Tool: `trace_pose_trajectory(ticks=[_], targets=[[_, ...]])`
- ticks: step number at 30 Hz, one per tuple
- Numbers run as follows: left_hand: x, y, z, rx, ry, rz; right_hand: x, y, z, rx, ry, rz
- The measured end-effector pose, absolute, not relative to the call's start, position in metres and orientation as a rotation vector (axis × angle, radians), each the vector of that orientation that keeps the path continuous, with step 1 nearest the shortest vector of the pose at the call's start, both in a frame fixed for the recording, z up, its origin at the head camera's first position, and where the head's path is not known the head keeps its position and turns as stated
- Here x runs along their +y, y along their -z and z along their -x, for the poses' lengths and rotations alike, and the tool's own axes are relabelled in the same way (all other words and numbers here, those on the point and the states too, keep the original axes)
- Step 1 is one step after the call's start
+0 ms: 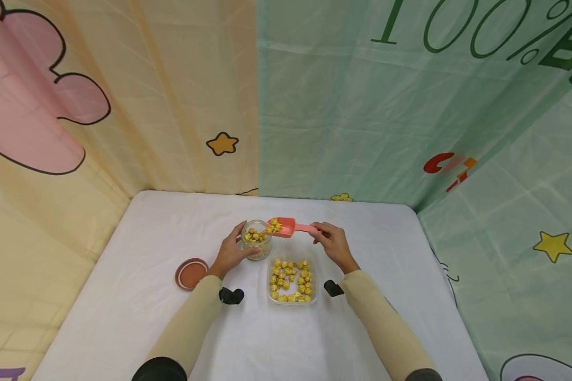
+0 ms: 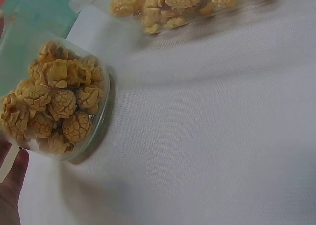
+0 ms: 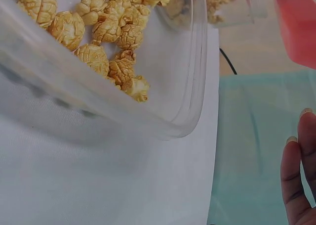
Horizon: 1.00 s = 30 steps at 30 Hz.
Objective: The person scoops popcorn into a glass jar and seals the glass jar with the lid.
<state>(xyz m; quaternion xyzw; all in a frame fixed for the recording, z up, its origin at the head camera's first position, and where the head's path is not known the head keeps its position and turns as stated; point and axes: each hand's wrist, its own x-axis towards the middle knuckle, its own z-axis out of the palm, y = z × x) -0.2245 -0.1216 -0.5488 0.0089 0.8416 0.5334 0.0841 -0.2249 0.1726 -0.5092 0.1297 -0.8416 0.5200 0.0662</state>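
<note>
My left hand [image 1: 232, 253] grips a glass jar [image 1: 262, 253] from its left side, thumb across the front. Caramel popcorn [image 2: 61, 101] fills the lower part of the jar. In my right hand [image 1: 333, 244] is the handle of a pink scoop [image 1: 288, 227], held level above the table. Several popcorn pieces [image 1: 274, 226] lie in the scoop, whose front edge overlaps the jar's rim in the head view. Just in front of the jar stands a clear plastic container [image 3: 197, 81] with more popcorn spread over its bottom.
A reddish-brown round lid [image 1: 191, 274] lies on the white-covered table [image 1: 248, 338], left of the jar by my left forearm. Printed curtains [image 1: 314, 132] hang behind the table and along its sides.
</note>
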Motion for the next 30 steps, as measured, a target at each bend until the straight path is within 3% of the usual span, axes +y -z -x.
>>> trace_pose_trajectory(ticks=[21,30], targets=[[-0.125,0.551,0.230,2.473,-1.577,-0.036,0.165,0.492,0.238,-2.610,-1.311,-0.641],[-0.125,0.553,0.230,2.475,-1.581,-0.048,0.160,0.465,0.245,-2.753,-1.102,-0.786]])
